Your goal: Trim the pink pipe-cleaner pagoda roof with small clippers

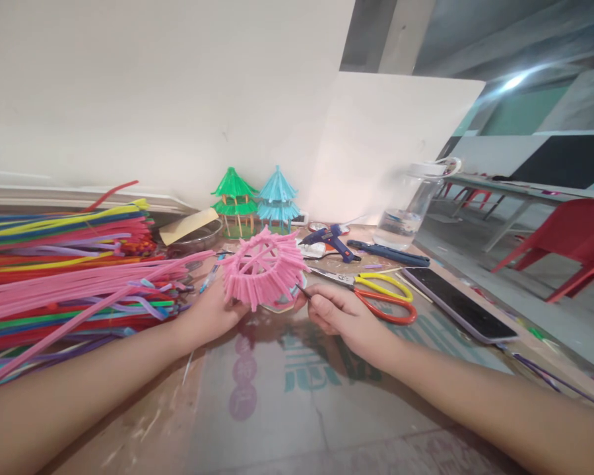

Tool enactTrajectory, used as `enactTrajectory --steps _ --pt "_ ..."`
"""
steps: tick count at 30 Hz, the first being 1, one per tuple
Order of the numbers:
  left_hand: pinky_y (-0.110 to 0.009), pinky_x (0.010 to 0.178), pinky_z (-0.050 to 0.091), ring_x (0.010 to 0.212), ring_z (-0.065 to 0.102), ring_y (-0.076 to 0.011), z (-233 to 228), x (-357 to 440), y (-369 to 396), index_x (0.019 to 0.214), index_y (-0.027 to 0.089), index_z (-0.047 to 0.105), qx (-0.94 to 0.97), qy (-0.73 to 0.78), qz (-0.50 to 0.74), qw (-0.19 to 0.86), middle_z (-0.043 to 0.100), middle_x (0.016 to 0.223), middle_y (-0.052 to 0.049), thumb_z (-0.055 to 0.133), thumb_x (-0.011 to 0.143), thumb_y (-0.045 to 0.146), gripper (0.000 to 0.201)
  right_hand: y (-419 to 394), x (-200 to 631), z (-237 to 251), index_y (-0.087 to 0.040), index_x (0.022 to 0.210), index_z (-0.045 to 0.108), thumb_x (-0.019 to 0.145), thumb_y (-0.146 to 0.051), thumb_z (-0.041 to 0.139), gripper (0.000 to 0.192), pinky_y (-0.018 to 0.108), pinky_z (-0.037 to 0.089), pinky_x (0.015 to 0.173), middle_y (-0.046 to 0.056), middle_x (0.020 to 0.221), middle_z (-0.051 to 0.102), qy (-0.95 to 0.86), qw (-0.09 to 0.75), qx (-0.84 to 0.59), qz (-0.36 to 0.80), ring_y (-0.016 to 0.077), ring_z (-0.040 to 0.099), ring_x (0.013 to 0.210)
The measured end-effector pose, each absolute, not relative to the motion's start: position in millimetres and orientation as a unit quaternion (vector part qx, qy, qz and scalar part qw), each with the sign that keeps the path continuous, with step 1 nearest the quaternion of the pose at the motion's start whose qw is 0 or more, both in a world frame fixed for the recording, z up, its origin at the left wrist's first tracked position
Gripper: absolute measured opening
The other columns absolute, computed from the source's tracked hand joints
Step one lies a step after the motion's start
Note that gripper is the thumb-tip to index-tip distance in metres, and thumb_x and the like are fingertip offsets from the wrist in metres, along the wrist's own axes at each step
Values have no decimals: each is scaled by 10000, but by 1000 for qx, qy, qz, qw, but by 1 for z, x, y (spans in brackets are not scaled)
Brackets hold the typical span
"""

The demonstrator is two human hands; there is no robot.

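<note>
A pink pipe-cleaner roof [263, 285] with a fringed edge and an openwork ring on top is held up in front of me. My left hand [214, 315] grips it from the left and below, its fingertips partly hidden beneath the fringe. At its right edge, my right hand [340, 315] pinches a thin dark pointed tool [303, 291], whose exact kind I cannot make out. Just behind stand two small pipe-cleaner pavilions with double roofs, a green one [233, 188] and a light blue one [278, 194].
Bundles of coloured pipe cleaners [69, 290] are piled on the left. A glue gun [329, 239], scissors [383, 297], a dark blue long-handled tool [391, 253], a phone [458, 303] and a water bottle [403, 211] lie or stand to the right. A red chair [569, 237] is beyond the table.
</note>
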State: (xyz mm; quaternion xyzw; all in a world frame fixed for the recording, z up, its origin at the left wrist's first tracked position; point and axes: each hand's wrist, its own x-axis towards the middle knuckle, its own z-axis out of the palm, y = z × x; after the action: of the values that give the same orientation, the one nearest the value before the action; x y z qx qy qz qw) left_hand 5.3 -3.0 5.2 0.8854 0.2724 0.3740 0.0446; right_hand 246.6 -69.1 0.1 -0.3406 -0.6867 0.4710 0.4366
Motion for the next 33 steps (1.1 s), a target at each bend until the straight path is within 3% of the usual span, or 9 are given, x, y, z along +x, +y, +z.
enactTrajectory --steps 6,10,12,15,17,21,24,33 --pt "-515 1149 408 1301 546 -314 3 4 0 1169 209 608 876 297 378 47 658 1278 -124 523 920 306 281 -65 253 1 -173 959 673 959 -556 519 412 262 419 625 42 821 635 -784 389 -375 306 165 555 720" --pt "-512 1065 471 1179 609 -313 -2 3 2 1169 163 576 851 351 383 75 650 1227 -152 516 926 375 328 -65 254 1 -175 1002 709 947 -366 581 236 246 387 581 30 755 675 -845 301 -396 198 157 572 640" --pt "-485 990 519 1090 639 -301 -4 2 4 1136 163 573 845 369 376 93 672 1134 -134 504 920 378 313 -67 253 2 -176 1037 721 934 -335 617 216 250 392 595 39 763 712 -867 261 -397 150 168 608 649" --pt "-445 866 567 869 662 -272 -5 1 4 885 188 591 849 400 326 116 672 858 -80 444 933 361 232 -70 251 4 -165 1087 727 939 -338 633 247 269 428 657 84 859 771 -889 221 -389 99 205 679 739" --pt "-450 888 564 864 658 -272 -4 -1 5 798 194 588 851 410 312 101 663 805 -78 413 930 317 251 -71 250 6 -152 1088 730 948 -340 626 257 276 440 679 103 887 784 -896 202 -386 81 221 704 777" --pt "-457 1084 477 1117 632 -278 -1 0 5 1019 180 676 878 343 326 74 724 1004 -102 392 892 192 311 -72 248 6 -147 1088 738 952 -322 619 251 284 448 688 115 907 794 -900 178 -392 68 237 726 804" --pt "-465 1139 438 1219 599 -277 1 2 5 1169 185 679 887 312 334 65 735 1077 -103 373 892 165 413 -71 248 5 -159 1108 740 951 -305 616 248 286 454 697 113 926 798 -900 170 -396 67 239 731 818" --pt "-487 1170 413 1277 571 -276 -1 3 3 1273 175 650 888 316 324 85 728 1173 -99 389 895 138 460 -74 247 9 -181 1114 742 958 -271 593 234 283 453 712 91 962 798 -898 158 -402 88 231 733 838"
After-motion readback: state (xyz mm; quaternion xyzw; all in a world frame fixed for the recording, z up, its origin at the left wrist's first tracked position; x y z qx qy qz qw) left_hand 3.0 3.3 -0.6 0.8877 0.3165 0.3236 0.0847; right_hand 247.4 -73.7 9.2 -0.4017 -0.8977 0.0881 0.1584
